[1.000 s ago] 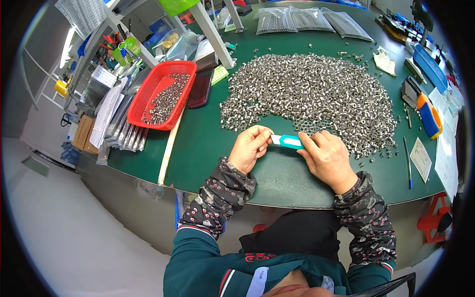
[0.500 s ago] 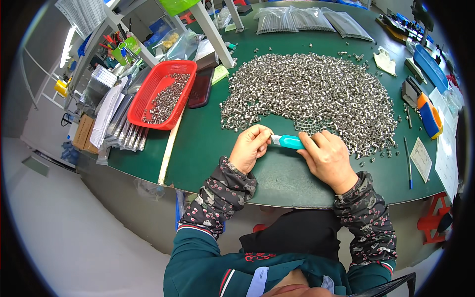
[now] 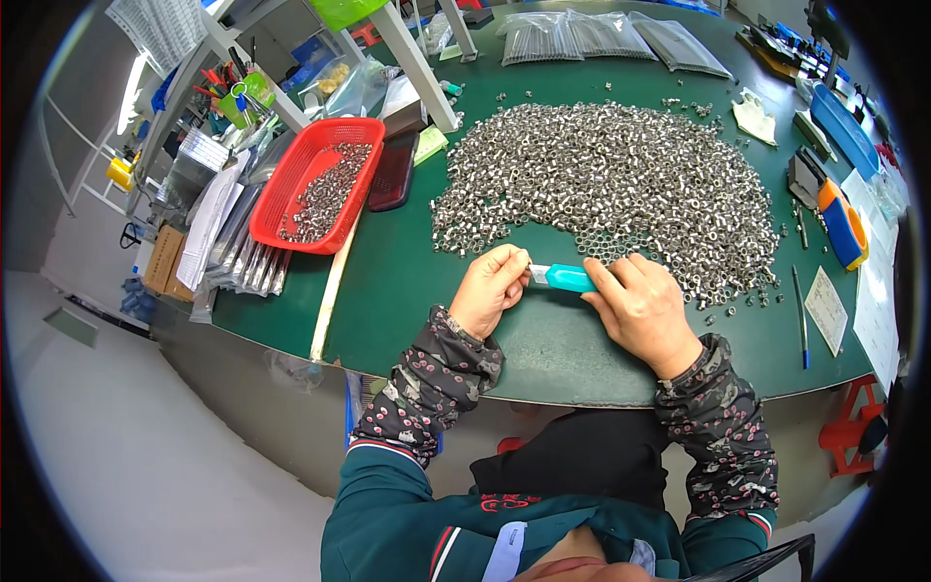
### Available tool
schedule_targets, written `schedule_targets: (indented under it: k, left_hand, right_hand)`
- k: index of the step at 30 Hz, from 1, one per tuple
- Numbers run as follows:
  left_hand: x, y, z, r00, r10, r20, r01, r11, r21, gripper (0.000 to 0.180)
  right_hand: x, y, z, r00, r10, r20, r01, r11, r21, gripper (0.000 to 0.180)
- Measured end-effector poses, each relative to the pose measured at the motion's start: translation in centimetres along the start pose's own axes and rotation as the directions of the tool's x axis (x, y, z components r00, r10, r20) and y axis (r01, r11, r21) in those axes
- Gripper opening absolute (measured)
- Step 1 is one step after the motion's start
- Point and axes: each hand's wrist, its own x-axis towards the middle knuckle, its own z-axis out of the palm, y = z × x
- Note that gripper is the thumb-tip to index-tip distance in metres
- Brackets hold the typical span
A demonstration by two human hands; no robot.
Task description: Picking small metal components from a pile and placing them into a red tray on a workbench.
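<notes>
My right hand (image 3: 643,308) is closed round the end of a teal-handled utility knife (image 3: 569,278), held level above the green table. Its pale, metallic end points left and meets the fingertips of my left hand (image 3: 492,291). The left thumb and forefinger are pinched together there; whatever lies between them is too small or covered to name. Just beyond both hands spreads a large heap of small shiny metal rings (image 3: 611,175), with some loose ones around its edge.
To the left, a red plastic basket (image 3: 267,209) holds more rings, beside a dark red case (image 3: 392,175). A pen (image 3: 801,315), a paper card (image 3: 826,310) and an orange-and-blue tool (image 3: 842,228) lie at right. Bags of metal rods (image 3: 572,41) lie at the back.
Both hands stay in nearly the same place. The knife's tip and the left fingertips have shifted very slightly to the left.
</notes>
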Motion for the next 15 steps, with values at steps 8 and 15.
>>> schedule_targets:
  k: [8, 15]
  left_hand:
    - [0.3, -0.2, -0.7, 0.997, -0.024, 0.079, 0.024, 1.0, -0.003, 0.025]
    - [0.1, 0.4, -0.9, 0.986, -0.115, 0.124, 0.122, 0.991, -0.053, 0.024]
  right_hand:
    - [0.0, 0.1, -0.1, 1.0, -0.006, 0.005, 0.006, 1.0, 0.017, 0.037]
    - [0.1, 0.2, -0.3, 0.999, -0.037, -0.012, 0.037, 0.999, 0.026, 0.035]
